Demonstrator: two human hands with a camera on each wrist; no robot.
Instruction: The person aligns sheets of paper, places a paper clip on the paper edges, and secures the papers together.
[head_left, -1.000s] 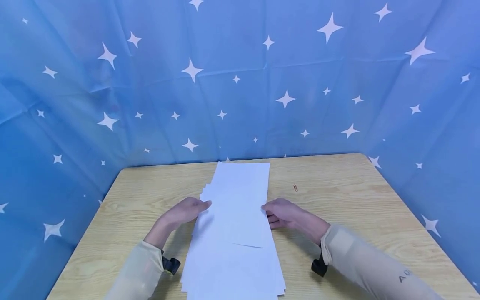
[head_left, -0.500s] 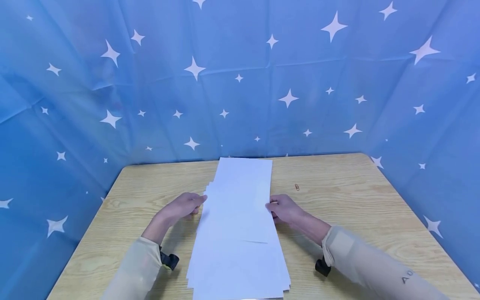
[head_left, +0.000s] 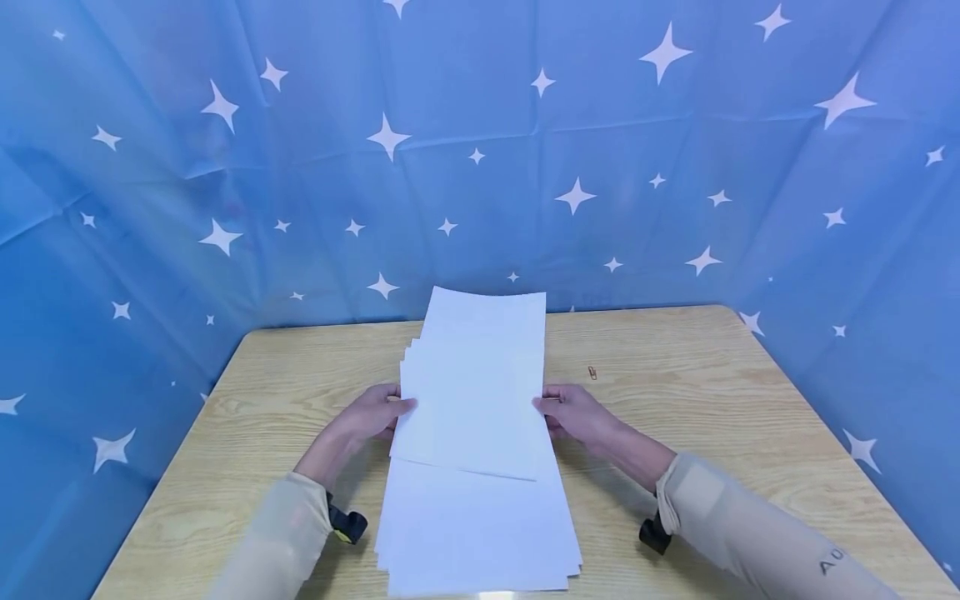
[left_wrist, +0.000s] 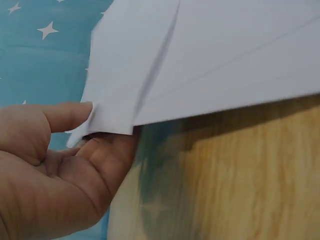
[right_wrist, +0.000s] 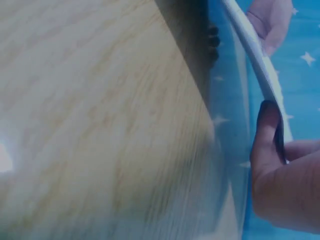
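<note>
Before a starry blue cloth [head_left: 480, 150], over our wood-grain surface [head_left: 675, 358], our left hand [head_left: 369, 415] and right hand [head_left: 579, 414] grip white papers [head_left: 471, 400] by opposite edges; our right sleeve [head_left: 750, 521] shows what looks like "AO".

The head camera looks forward and down from above and behind the left hand [head_left: 367, 414] and right hand [head_left: 577, 414], far enough back to take in the paper [head_left: 472, 400] between them and the curtain [head_left: 480, 167] beyond. The left wrist camera [head_left: 348, 525] looks from close behind its hand, past the palm towards the fingers; the right wrist camera [head_left: 655, 536], also close, faces past its hand along the paper's edge to the left hand, and both share paper, table [head_left: 300, 375] and curtain.
</note>
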